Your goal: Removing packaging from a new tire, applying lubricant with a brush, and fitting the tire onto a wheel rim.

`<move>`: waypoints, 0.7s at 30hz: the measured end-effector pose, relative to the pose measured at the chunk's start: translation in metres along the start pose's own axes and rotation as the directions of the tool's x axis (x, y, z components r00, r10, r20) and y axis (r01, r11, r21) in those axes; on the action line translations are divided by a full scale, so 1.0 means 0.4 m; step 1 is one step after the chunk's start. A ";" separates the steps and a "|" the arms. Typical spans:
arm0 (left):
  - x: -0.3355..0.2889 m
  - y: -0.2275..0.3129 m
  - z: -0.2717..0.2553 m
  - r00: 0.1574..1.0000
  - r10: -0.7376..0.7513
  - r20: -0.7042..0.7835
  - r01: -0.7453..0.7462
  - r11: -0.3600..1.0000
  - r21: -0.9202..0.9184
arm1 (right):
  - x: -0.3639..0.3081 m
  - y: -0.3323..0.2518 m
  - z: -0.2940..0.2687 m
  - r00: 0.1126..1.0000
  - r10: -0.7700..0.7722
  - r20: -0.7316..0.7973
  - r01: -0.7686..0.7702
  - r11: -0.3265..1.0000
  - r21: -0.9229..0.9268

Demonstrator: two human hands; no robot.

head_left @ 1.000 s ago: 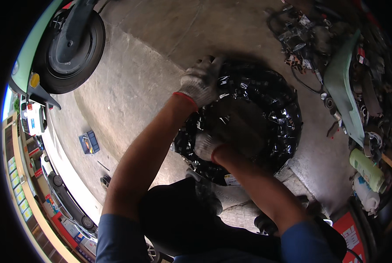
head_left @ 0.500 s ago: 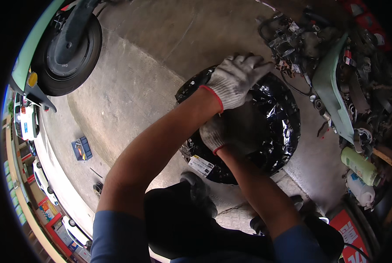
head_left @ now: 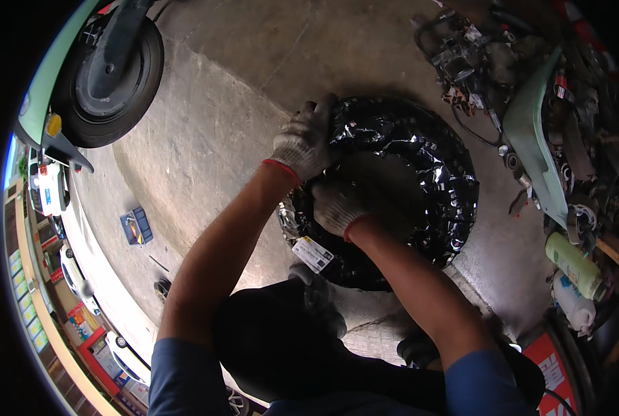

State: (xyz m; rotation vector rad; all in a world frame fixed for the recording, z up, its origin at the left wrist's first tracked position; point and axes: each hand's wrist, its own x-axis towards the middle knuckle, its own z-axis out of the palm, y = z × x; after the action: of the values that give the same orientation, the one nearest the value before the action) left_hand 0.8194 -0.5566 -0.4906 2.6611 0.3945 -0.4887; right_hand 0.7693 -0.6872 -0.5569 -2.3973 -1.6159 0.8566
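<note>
Rested the left gloved hand (head_left: 302,144) on the upper left of the black plastic-wrapped tyre (head_left: 455,182) and the right gloved hand (head_left: 340,206) at its inner left edge. Could not tell the grip of the half-hidden fingers (head_left: 312,115). Had the tyre on the concrete floor (head_left: 212,132), with a white label (head_left: 312,254) at lower left.

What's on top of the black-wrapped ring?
A white label on the near left of the ring. The left hand overlaps its upper left, the right hand its inner left edge. Wrapping behind both hands and the right forearm is hidden.
</note>
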 end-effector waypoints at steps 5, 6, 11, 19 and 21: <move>-0.001 -0.013 0.010 0.999 0.035 -0.033 -0.036 0.999 -0.014 | -0.061 0.004 0.038 0.980 -0.200 -0.012 0.199 0.979 -0.039; 0.001 -0.016 0.007 0.997 0.066 -0.050 -0.068 0.997 -0.039 | -0.091 0.000 0.035 0.927 -0.354 0.128 0.367 0.925 -0.101; 0.056 0.041 -0.041 0.992 0.110 0.067 -0.117 0.986 0.116 | -0.113 -0.075 0.071 0.978 -0.211 -0.001 0.208 0.966 -0.153; 0.025 0.085 -0.026 0.919 0.375 -0.124 -0.340 0.911 0.232 | 0.086 0.034 0.156 0.796 0.076 -0.601 -0.155 0.985 -0.081; 0.001 0.015 -0.023 0.997 0.021 -0.078 -0.015 0.997 0.075 | 0.087 0.058 0.111 0.930 0.001 -0.368 -0.103 0.960 -0.259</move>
State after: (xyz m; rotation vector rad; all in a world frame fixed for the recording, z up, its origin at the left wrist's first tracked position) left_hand 0.8245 -0.5579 -0.4810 2.7597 0.3827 -0.4011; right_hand 0.7744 -0.6750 -0.6166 -2.5907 -1.6099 0.1732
